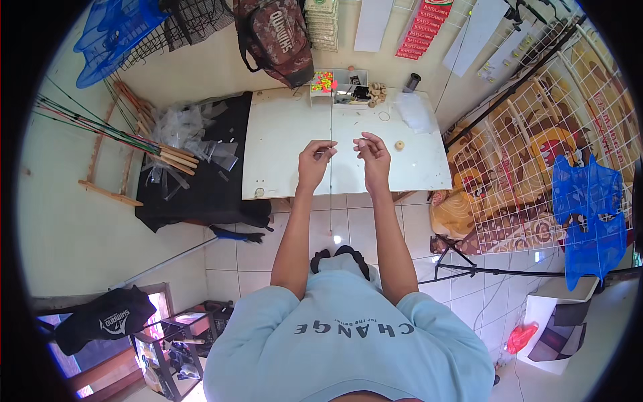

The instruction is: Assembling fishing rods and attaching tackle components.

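Note:
My left hand (315,164) is raised over the white table, thumb and fingertips pinched together beside a thin dark rod (331,175). The rod runs from the back of the table past its front edge. A short gap to the right, my right hand (375,161) also has thumb and forefinger drawn together. Whatever either hand holds is too small to make out. To the right of my right hand lies a small tan ring-shaped piece (400,145). A red-orange bit (333,85) shows at the rod's far end.
On the white table (281,141), a box of bright coloured beads (322,82), a grey tray (351,80), cork-coloured rings (378,92) and a clear plastic bag (414,112) stand at the back. Rods with wooden handles (177,159) lie left. A wire grid (536,134) leans right.

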{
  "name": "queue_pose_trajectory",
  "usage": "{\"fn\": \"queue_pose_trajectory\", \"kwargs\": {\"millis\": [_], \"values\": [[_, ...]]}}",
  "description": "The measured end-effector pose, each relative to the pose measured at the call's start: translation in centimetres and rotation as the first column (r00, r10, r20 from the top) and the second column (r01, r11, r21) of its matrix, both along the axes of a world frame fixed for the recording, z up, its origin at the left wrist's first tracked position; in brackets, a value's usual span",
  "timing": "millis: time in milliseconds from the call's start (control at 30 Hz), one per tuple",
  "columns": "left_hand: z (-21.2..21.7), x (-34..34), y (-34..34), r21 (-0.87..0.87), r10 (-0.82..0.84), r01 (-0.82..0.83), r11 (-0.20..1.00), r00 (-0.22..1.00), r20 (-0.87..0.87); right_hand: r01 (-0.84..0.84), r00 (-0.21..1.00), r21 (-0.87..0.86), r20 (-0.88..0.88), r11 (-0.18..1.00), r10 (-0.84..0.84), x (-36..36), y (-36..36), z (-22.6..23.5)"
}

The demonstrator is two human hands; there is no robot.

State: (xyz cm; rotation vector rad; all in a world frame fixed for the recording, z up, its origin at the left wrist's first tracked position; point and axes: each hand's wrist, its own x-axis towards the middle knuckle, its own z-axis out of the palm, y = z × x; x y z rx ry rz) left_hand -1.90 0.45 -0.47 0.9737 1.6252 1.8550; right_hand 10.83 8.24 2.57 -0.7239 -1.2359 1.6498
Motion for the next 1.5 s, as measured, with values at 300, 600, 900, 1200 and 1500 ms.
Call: {"fn": "queue_pose_trajectory", "kwargs": {"millis": [300, 600, 900, 1200, 1500], "values": [[-0.2, -0.6, 0.0, 0.022, 0.003, -0.006, 1.000, 0.995, 0.101, 0.018, 0.990, -0.081, -0.135, 0.997, -0.029, -0.5, 0.0, -0.4], [-0.3, -0.9, -0.2, 0.061, -0.016, 0.010, 0.998, 0.995, 0.100, 0.058, 0.991, -0.091, -0.112, 0.994, -0.068, -0.8, 0.1, -1.2], [-0.5, -1.5, -0.5, 0.053, 0.000, -0.004, 0.999, 0.998, 0.068, 0.117, 0.989, -0.059, -0.086, 0.991, -0.122, -0.8, 0.2, -0.7], [-0.5, -1.7, -0.9, 0.069, 0.015, -0.019, 0.997, 0.998, 0.066, 0.091, 0.993, -0.026, -0.074, 0.995, -0.093, -0.9, -0.1, -0.8], [-0.4, -1.8, -0.9, 0.050, 0.013, -0.017, 0.999, 0.997, 0.077, -0.182, 0.978, 0.159, 0.129, 0.970, 0.162, -1.3, -1.2, 0.7]]}}
